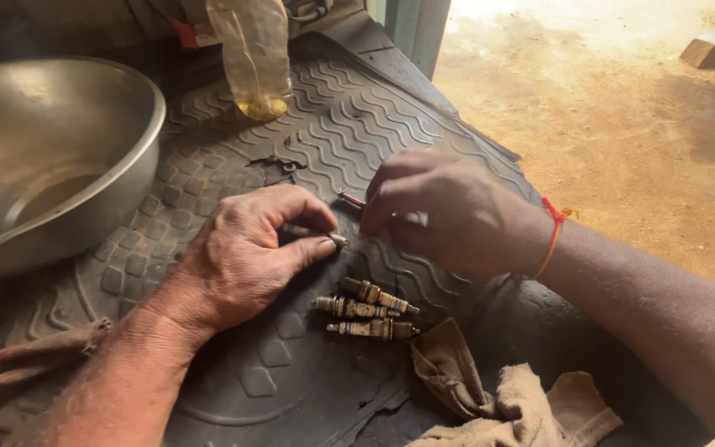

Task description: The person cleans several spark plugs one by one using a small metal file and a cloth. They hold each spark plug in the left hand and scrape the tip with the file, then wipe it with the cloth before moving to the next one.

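Rubber matting [308,124], dark and ribbed, covers the tabletop. On it the left hand [246,257] pinches a small spark plug [316,233] between thumb and fingers, holding it down against the mat. The right hand [448,215], a red thread [554,228] at its wrist, is curled shut around a thin tool [351,199] whose tip points at that plug. Three more spark plugs [366,308] lie side by side just below, near a tan rag [506,401]. A steel bowl [51,157] sits at the left.
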